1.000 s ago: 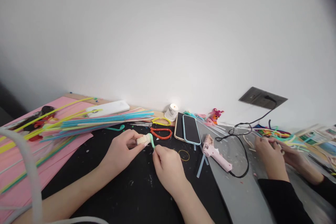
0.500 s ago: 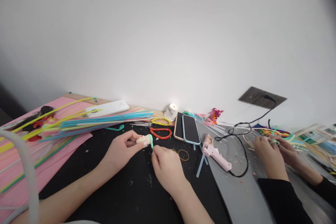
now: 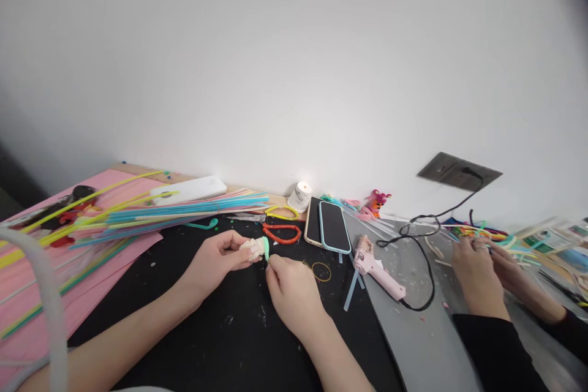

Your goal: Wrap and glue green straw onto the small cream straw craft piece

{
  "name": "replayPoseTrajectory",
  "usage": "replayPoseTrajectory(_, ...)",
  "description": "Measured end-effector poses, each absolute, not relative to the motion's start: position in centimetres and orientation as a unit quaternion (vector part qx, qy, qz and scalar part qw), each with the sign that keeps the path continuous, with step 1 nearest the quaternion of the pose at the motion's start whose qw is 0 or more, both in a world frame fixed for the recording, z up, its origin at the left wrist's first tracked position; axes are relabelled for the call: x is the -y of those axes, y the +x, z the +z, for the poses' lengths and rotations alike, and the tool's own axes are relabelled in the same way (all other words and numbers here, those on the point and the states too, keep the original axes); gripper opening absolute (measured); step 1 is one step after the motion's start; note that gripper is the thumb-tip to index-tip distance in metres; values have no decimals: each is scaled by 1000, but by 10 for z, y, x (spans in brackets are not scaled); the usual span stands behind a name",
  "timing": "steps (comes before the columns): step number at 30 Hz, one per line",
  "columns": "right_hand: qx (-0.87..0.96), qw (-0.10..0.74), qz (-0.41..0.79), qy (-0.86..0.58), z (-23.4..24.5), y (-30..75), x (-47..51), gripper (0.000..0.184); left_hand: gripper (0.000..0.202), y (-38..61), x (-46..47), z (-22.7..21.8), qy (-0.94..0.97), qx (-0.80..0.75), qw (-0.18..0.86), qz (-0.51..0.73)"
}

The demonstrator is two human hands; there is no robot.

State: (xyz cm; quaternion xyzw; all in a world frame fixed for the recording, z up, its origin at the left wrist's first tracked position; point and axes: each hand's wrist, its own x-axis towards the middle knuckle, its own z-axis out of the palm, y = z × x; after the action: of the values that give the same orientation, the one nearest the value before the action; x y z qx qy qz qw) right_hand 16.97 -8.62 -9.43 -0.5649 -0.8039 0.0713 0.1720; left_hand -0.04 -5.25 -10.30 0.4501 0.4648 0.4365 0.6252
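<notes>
My left hand (image 3: 217, 261) pinches a small cream ribbed coil (image 3: 252, 248) just above the black mat (image 3: 239, 331). A mint-green strip (image 3: 266, 249) wraps round the coil's right end. My right hand (image 3: 294, 295) is closed in a pinch on the lower end of that green strip, right next to the coil. Both hands meet near the middle of the mat.
Long coloured straws (image 3: 151, 214) lie on pink paper (image 3: 41, 282) at left, with a white power bank (image 3: 189, 189). Two phones (image 3: 328, 225), a red loop (image 3: 282, 233), a lit candle (image 3: 301, 195) and a pink glue gun (image 3: 376, 268) are nearby. Another person's hands (image 3: 482, 272) work at right.
The coil has turned slightly in my left fingers and my right hand has shifted a little. The other person's hands have moved a bit to the right.
</notes>
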Motion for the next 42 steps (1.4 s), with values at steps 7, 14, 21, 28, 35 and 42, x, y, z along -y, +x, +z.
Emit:
replayPoseTrajectory(7, 798, 186, 91, -565, -95, 170, 84, 21, 24, -1, 54, -99, 426, -464, 655, 416)
replayPoseTrajectory(14, 799, 197, 118, -556, -93, 172, 83, 21, 22, -3, 53, -98, 437, -461, 664, 395)
replayPoseTrajectory(21, 780, 275, 197, -527, -96, 174, 79, 24, 16, -5, 52, -96, 408, -410, 708, 406)
replayPoseTrajectory(28, 721, 385, 296, -495, -98, 174, 74, 22, 12, -6, 55, -90, 337, -367, 775, 388)
replayPoseTrajectory(35, 678, 405, 359, -497, -101, 174, 75, 27, 11, -7, 55, -92, 319, -348, 799, 372)
replayPoseTrajectory(42, 568, 434, 499, -489, -109, 170, 71, 6, 11, -9, 53, -92, 315, -349, 809, 353)
